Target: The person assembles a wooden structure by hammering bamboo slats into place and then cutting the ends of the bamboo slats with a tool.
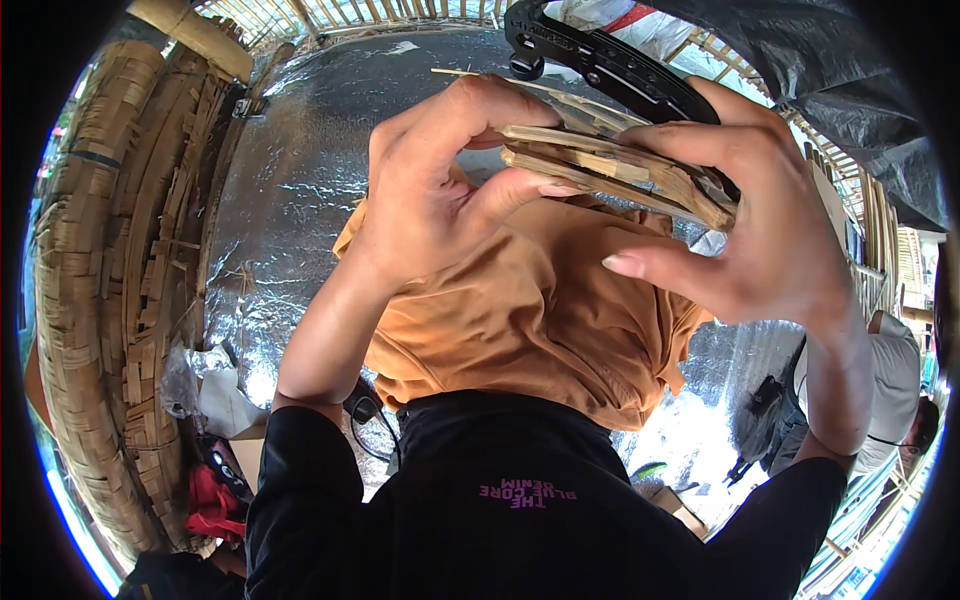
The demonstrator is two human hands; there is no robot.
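Observation:
In front of my chest I hold a short bundle of split bamboo strips [620, 165], level and slightly tilted. My left hand [430, 175] is closed on its left end, thumb below and fingers curled over the top. My right hand [760, 200] grips the right end with its fingers, while its thumb stands apart below the strips. A long black tool [620, 70] with holes along it and a hooked end reaches up and left from among my right fingers; part of it is hidden in that hand. One thin strip pokes out past my left knuckles.
Brown cloth [540, 290] covers my lap. Shiny silver sheeting [290, 160] lies beneath me. Rolled woven bamboo [90, 280] lines the left side, near a crumpled plastic bag [205, 385]. Black plastic sheeting [850, 90] hangs at the upper right. Another person [885, 390] sits at the right.

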